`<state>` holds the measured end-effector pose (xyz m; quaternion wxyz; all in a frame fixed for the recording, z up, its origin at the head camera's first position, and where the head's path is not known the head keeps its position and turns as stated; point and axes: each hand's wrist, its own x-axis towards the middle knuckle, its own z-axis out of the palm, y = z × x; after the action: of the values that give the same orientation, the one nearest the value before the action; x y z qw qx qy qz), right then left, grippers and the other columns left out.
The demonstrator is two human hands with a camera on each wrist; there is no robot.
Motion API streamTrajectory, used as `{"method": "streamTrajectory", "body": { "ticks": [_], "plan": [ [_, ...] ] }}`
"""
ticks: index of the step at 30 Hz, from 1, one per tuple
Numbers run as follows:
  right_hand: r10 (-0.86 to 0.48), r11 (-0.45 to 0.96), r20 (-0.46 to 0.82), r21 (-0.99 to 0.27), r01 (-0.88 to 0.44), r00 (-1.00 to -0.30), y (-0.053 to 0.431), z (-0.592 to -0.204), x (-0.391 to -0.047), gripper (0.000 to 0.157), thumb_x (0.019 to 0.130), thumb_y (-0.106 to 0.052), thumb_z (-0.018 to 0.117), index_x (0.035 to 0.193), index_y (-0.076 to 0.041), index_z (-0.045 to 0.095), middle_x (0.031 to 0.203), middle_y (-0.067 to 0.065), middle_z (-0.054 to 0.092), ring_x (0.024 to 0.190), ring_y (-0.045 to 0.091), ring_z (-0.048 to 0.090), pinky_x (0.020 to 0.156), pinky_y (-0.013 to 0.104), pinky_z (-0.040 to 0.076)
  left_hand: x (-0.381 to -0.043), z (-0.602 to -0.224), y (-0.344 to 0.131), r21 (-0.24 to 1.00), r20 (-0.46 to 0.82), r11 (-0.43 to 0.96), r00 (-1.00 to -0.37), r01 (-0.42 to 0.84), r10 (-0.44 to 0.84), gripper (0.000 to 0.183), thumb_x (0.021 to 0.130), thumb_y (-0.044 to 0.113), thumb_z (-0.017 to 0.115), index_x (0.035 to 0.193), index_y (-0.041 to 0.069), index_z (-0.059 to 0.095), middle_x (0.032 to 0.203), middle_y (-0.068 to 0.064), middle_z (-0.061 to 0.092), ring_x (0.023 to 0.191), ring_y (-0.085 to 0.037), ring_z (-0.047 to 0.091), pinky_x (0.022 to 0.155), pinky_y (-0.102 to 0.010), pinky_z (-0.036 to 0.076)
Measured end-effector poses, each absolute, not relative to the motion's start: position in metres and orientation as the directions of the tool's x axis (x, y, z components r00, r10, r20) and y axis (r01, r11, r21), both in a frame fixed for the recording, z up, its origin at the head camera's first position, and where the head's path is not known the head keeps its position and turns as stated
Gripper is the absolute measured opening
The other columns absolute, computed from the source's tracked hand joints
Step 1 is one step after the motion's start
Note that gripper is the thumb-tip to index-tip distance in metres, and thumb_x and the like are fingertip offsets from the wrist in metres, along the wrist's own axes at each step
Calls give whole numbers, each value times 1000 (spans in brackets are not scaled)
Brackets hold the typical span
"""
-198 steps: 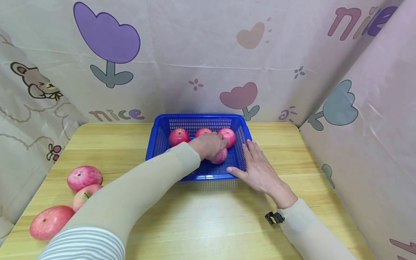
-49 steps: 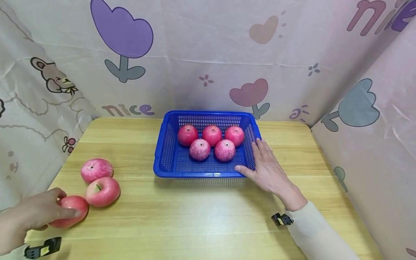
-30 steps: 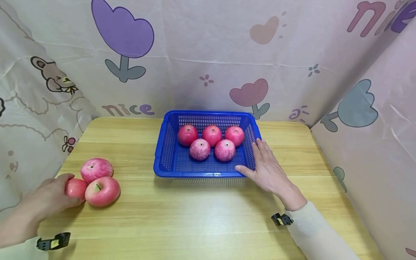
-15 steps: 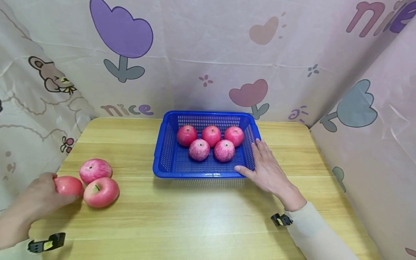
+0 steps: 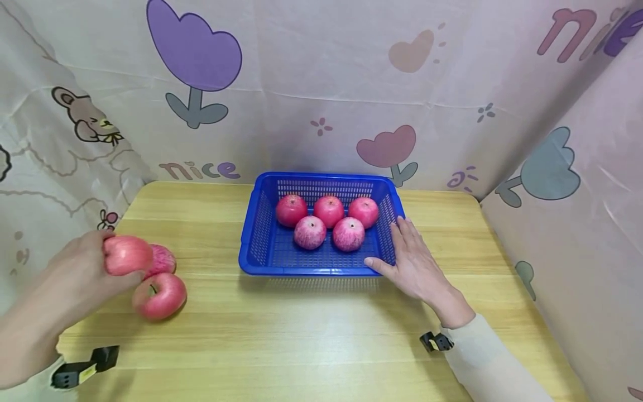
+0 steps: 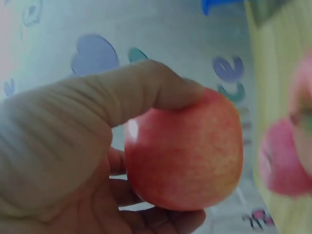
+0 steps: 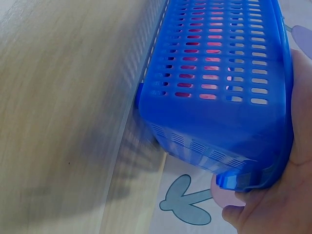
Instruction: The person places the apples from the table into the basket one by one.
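My left hand (image 5: 82, 273) grips a red apple (image 5: 128, 255) between thumb and fingers, raised above the table at the left. In the left wrist view the thumb lies across the top of this apple (image 6: 185, 156) and the fingers curl beneath it. Just beyond and below the hand sit a striped pink apple (image 5: 163, 261), partly covered by the held one, and a paler apple (image 5: 161, 296) with its stem up. My right hand (image 5: 414, 265) rests with extended fingers along the right rim of a blue plastic basket (image 5: 321, 271), thumb at the front corner.
Inside the basket are several apples: a back row including a red apple (image 5: 329, 211), and two striped ones, such as this striped apple (image 5: 349, 234), in front. The wooden table (image 5: 301, 346) ends at a patterned cloth (image 5: 301, 72) behind and at both sides.
My left hand has returned from the basket to the left, taken hold of the red apple and lifted it up off the table. The right hand stays on the basket rim.
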<state>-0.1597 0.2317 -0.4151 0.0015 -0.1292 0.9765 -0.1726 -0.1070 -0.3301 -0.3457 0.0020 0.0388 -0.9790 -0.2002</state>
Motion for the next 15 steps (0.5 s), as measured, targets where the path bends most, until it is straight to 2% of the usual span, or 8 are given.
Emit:
{"method": "streamTrajectory", "body": {
  "ticks": [4,6,8,11,13,15],
  "plan": [
    [-251,907,45,-338,-251,-967,233,-416,-160,112,97,-74,56,166,5,17,176,25,7,164,43,3,132,59,10,-113,-336,-305,427,35,904,-999,6,-10,93,81,46,90,137,-14,45,116,-33,58,96,-44,61,71,-41,50],
    [-250,908,42,-338,-249,-967,233,-416,-160,112,97,-74,55,166,5,17,176,25,6,164,43,3,132,59,10,-117,-332,-294,439,43,898,-999,33,15,91,81,42,90,138,-11,45,117,-30,56,97,-43,59,71,-39,49],
    [-250,908,40,-337,-248,-967,233,-417,-160,113,97,-75,55,166,5,16,176,25,6,164,43,2,132,59,10,-121,-330,-284,449,56,892,-998,56,35,87,81,35,90,139,-11,44,118,-30,56,98,-42,60,72,-42,51],
    [-249,908,37,-338,-247,-968,232,-417,-160,113,97,-75,54,166,4,16,176,24,6,164,42,2,132,59,10,-127,-326,-270,463,66,882,-996,84,60,90,81,28,89,145,-13,40,123,-33,55,102,-46,58,78,-56,54],
    [-248,909,34,-338,-245,-968,232,-417,-160,113,97,-75,54,166,4,15,176,24,5,164,42,2,132,59,10,-131,-324,-259,462,56,883,-996,83,64,95,83,30,88,149,-13,35,129,-35,53,107,-50,58,83,-65,53],
    [-247,909,31,-338,-242,-969,232,-417,-160,113,97,-75,54,167,4,15,176,24,5,164,42,1,132,59,10,-134,-320,-249,469,34,879,-997,82,75,98,84,32,87,152,-12,32,133,-34,52,110,-51,58,87,-69,53]
  ]
}}
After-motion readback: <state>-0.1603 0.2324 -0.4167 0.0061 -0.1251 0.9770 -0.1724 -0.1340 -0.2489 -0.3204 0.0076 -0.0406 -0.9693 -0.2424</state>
